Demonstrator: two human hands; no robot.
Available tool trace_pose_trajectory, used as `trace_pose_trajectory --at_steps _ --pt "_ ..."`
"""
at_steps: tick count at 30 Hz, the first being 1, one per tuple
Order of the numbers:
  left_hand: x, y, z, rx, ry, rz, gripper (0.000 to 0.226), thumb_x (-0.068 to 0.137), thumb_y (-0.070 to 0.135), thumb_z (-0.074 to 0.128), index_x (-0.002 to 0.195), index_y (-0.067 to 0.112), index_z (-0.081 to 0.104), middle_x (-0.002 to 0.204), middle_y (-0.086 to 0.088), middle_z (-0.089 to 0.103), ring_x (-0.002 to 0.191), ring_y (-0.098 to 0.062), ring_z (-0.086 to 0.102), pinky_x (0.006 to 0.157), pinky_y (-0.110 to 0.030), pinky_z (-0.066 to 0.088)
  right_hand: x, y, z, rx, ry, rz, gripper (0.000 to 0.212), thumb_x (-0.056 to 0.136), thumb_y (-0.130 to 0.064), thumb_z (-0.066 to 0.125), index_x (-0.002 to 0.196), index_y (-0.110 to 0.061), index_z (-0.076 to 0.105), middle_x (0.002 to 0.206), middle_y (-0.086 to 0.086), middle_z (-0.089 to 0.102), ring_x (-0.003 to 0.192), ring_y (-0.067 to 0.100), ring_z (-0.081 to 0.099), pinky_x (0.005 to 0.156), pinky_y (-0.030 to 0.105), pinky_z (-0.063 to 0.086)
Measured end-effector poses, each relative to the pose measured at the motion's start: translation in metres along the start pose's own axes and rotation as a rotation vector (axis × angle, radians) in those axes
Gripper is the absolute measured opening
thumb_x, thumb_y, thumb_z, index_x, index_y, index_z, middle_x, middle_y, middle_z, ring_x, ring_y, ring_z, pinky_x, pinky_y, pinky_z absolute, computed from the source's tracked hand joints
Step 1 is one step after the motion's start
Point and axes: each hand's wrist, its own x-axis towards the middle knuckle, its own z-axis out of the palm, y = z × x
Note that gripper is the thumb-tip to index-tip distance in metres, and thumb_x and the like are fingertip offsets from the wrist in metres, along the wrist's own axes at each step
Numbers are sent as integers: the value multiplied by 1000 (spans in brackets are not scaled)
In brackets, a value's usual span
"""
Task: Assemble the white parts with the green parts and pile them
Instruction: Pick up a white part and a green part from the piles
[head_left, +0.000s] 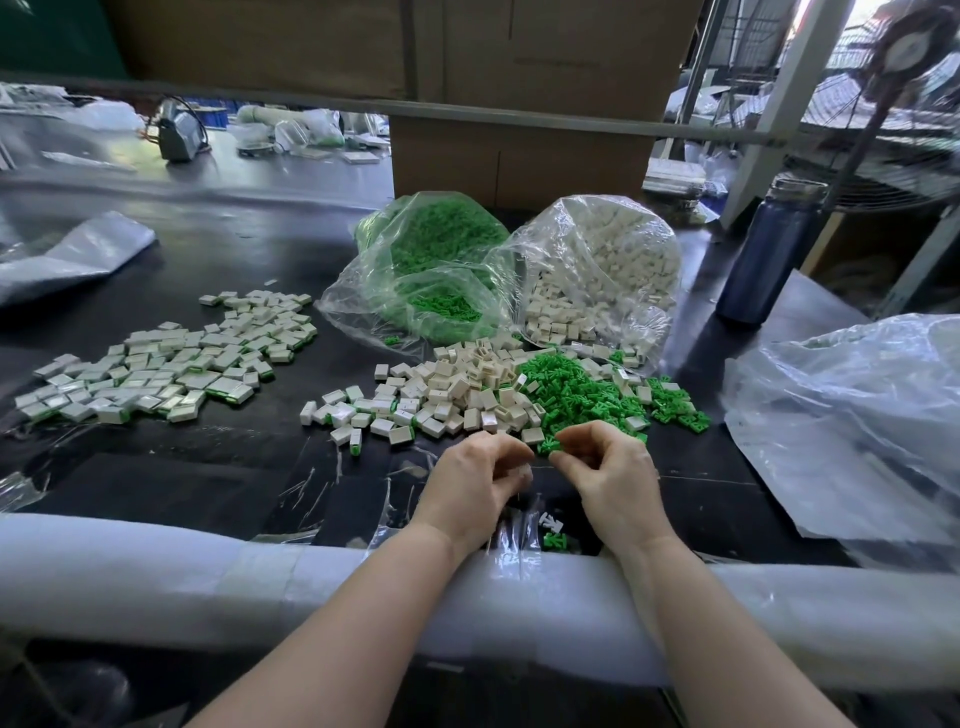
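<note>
Both hands are parked right at the near edge of the loose pile (498, 395), which works as the landmark here. The left hand (480, 480) is curled up tight, and something pale seems to be tucked in its fingers, probably a white part, but that can't be confirmed since the fingers hide it. The right hand (605, 465) is pinched on a green part (549, 446) just at the pile's near rim.

For this step, the green part should probably be turned so its prongs face the white part's open slot before anything is pushed. Straight, even pressure is likely better than a twist, since thin prongs could get bent. A flush seat should be checked before it's tossed aside.

Finished pieces (166, 364) are spread well left of the pile. The green bag (431, 270) and white bag (597, 270) are slumped just behind it, and a bottle (769, 249) is stood off to the pile's far right. A couple of stray parts (553, 532) are dropped nearer than the pile, between the wrists.

No brand, label or writing can be read anywhere.
</note>
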Motion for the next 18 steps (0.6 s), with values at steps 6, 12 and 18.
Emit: trace_pose_trajectory --at_steps 6,12,18 --pt "2 -1 -2 -256 -20 -111 6 82 11 68 88 13 67 87 -4 69 86 -19 65 84 -26 53 -1 -4 0 104 -55 -16 22 82 -6 70 76 -24 59 76 -6 65 74 5 62 68 10 48" --pt "3 -3 -3 -355 -34 -148 10 82 10 67 87 18 64 85 -4 67 81 -17 64 86 -31 54 -4 -9 -1 195 -101 -52 23 85 -1 64 81 -23 68 80 -7 68 76 2 62 71 11 48" --pt "2 -3 -3 -368 -73 -113 13 82 12 68 86 24 65 77 6 64 74 -8 59 82 -22 51 -4 -11 -1 215 -143 -63 19 83 4 64 84 -13 71 81 -6 70 76 -2 63 73 8 47"
